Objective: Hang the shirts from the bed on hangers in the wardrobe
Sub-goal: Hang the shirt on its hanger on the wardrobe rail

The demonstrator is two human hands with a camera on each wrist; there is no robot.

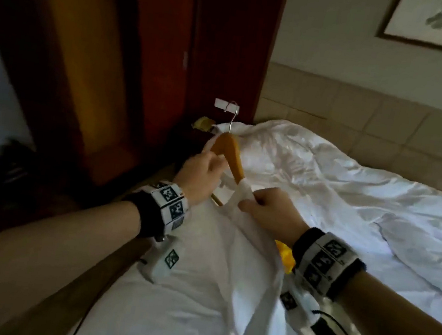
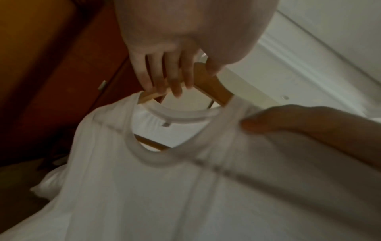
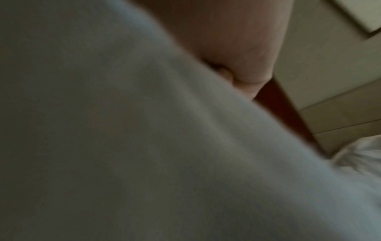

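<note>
A wooden hanger is gripped by the left hand above the bed, its arms inside the neck of a white shirt. The shirt's collar is pinched by the right hand; the body drapes onto the bed.

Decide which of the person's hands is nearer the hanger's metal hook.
Left. The left hand grips the wooden hanger just below the hook; the right hand pinches the shirt collar farther down.
</note>
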